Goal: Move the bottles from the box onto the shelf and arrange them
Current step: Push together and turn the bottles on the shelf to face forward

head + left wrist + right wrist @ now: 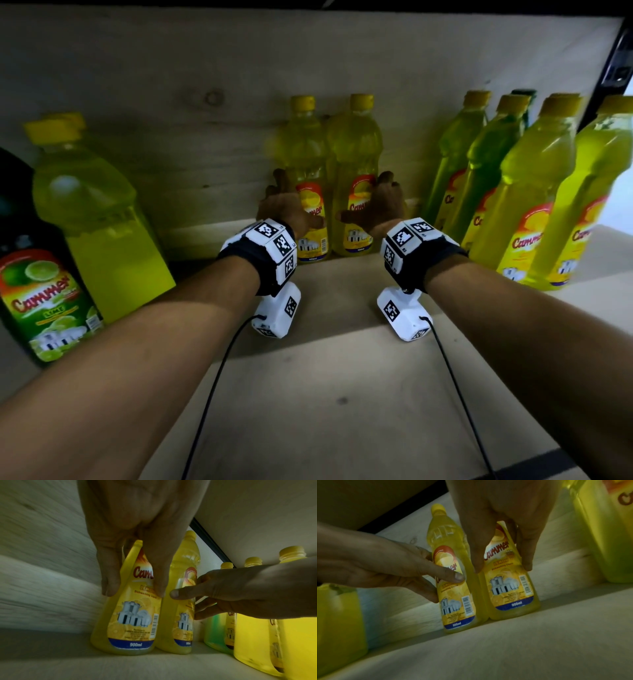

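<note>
The two yellow bottles at the back of the shelf, the left-hand bottle (130, 615) and the right-hand bottle (510, 588), each carry a label reading "Cammer" and "900ml", while the green bottle (44, 301) at far left reads "Cammer" and "LIME".

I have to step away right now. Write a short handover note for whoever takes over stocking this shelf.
Left hand: grips the left bottle of the middle pair.
Right hand: grips the right bottle beside it.
Both bottles stand upright on the shelf, touching, near the back wall.
Done: a row of yellow bottles stands at the right; a lime bottle and a large yellow bottle stand at the left.
Left: let go of the pair and line it up with the row. The box is out of view, so what remains in it is unknown.
</note>
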